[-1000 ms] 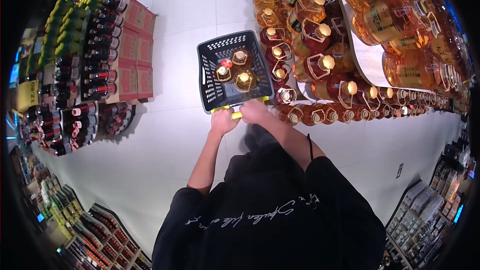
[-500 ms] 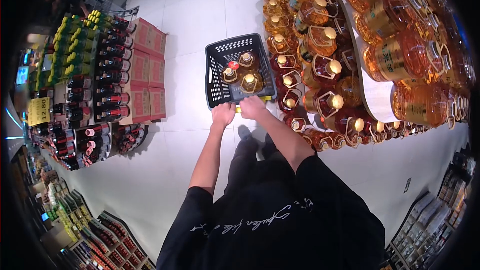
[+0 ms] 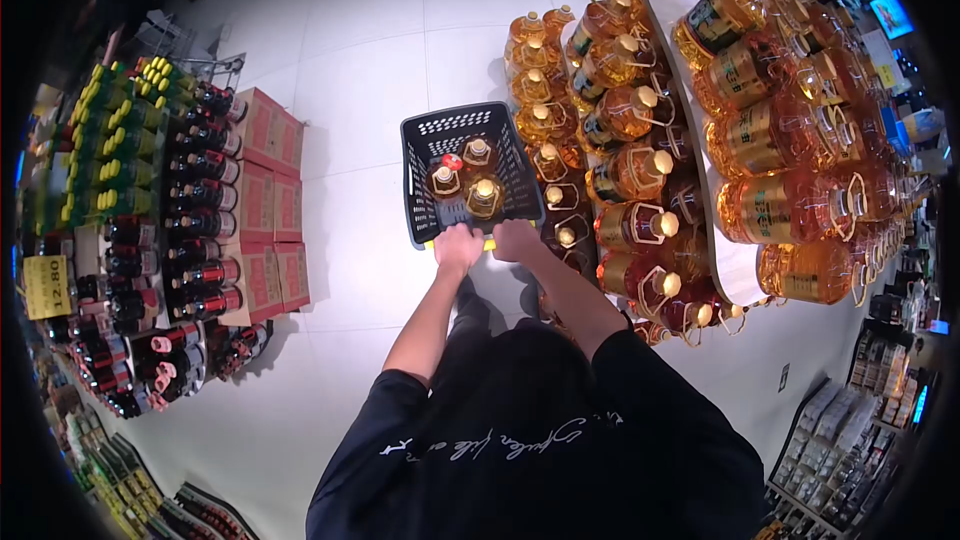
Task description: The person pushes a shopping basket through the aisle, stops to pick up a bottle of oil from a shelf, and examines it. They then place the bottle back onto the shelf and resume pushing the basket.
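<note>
Both my hands are closed around the yellow handle (image 3: 489,242) at the near edge of a black shopping basket (image 3: 411,185). My left hand (image 3: 458,246) grips its left part, and my right hand (image 3: 517,239) grips close to the right corner. Inside the perforated basket stand three bottles with pale caps: a golden oil bottle (image 3: 484,198) nearest me, a darker bottle (image 3: 445,180) at the left, and another bottle (image 3: 479,151) farther back. A red round tag (image 3: 452,162) shows between them. What supports the basket from below is hidden.
Close on the right stands a tiered display of large oil bottles (image 3: 625,175), with more on a white shelf (image 3: 735,265). To the left are red cartons (image 3: 270,205), dark bottles (image 3: 208,195) and a yellow price sign (image 3: 46,287). Pale floor tiles (image 3: 350,170) run between the displays.
The displays on both sides have shifted downward in view, and more floor shows ahead. My hands stay on the handle, and the basket sits slightly lower and farther left in view.
</note>
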`<state>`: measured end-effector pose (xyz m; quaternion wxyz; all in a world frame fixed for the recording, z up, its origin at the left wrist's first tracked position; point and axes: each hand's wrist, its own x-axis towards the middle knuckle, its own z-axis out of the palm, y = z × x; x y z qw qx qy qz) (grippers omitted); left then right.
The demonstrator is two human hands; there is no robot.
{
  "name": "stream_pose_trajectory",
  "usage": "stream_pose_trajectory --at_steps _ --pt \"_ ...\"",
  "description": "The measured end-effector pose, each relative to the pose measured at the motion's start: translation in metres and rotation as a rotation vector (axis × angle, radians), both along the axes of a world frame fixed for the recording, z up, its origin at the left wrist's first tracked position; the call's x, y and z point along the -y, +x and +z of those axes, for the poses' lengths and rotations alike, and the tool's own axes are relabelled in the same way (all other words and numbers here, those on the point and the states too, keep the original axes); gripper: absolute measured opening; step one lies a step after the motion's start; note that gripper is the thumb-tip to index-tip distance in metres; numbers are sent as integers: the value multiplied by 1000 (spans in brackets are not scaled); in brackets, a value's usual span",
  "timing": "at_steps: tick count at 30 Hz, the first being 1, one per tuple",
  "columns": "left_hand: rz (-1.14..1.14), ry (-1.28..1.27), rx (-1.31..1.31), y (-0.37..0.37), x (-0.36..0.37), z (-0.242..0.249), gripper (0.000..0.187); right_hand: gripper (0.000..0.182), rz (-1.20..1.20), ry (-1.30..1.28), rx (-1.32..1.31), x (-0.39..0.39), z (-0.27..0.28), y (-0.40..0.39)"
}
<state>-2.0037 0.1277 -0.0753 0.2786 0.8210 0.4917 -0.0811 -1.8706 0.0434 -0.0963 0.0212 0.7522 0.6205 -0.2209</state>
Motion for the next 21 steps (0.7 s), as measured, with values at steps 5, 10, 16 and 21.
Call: stream_pose_trajectory --at_steps 5,10,16,21 --pt "6 32 30 19 -39 -7 46 23 64 -63 4 -43 9 20" --pt "18 129 120 41 -72 -15 43 20 102 -72 -4 -83 6 49" --pt "4 102 63 76 -127 -7 42 18 85 2 -84 -136 13 83" --pt "-95 36 -10 100 -178 -2 48 18 46 16 -127 -178 20 109"
